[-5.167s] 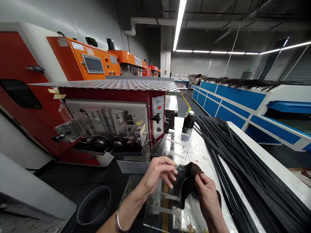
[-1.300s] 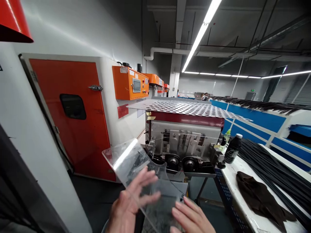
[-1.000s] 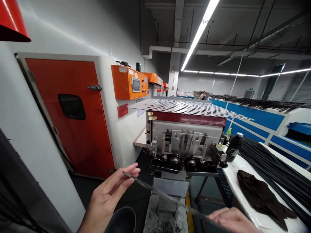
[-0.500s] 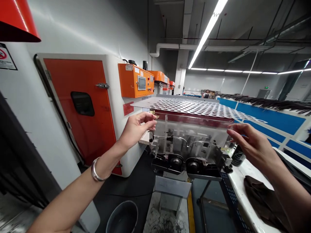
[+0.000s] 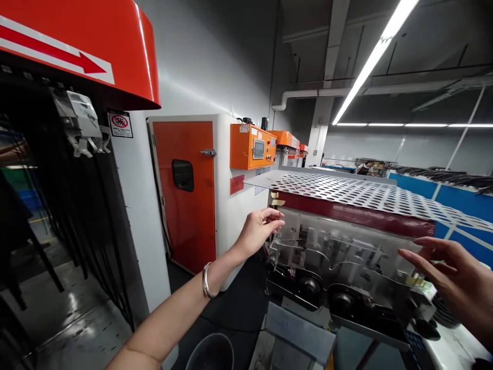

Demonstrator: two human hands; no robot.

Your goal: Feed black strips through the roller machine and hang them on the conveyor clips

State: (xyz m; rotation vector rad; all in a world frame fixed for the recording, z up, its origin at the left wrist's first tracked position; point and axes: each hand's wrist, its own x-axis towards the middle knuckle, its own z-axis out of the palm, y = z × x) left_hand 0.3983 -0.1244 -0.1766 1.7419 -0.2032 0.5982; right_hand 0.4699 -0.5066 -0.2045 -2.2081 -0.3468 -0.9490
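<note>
Lifted against the machine's rollers (image 5: pixel 310 290), the clear acrylic sheet (image 5: pixel 339 246) looks light and stiff, best held by its edges; right grip (image 5: pixel 447 272) open, left grip (image 5: pixel 260 234) unclear.

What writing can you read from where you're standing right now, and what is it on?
Nothing is legible in this view.
Prohibition sign: red crossed circle, caption too small to read.
Orange control box: sticker too small to read.
Red placard: too blurred to read.
Orange hood: red arrow, no words.

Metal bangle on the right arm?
No, the metal bangle sits on the left arm, just behind the left hand.
</note>
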